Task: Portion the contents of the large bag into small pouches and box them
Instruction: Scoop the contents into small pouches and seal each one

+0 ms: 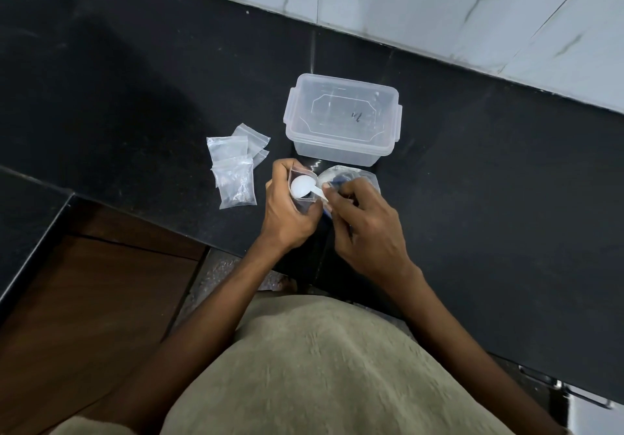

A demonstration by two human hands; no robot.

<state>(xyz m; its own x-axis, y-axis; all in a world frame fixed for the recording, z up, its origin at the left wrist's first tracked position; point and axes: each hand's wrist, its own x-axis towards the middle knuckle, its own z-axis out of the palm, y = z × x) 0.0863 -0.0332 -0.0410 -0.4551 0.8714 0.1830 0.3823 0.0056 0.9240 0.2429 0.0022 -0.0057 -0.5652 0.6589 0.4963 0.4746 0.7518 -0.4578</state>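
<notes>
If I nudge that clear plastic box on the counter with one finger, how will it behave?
The clear plastic box looks empty and thin-walled, so it is probably light and would slide on the smooth black counter rather than tip. Its low, wide shape suggests it stays upright. The walls may flex a little.

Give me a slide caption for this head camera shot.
Left hand holds a small pouch open while right hand tips a white scoop into it, beside a clear box.

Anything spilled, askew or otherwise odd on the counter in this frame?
Nothing stands out. The clear box sits closed and upright, the spare pouches lie in a loose pile, and no spill shows on the black counter. The left hand holds a pouch under the white scoop in the right hand.
</notes>
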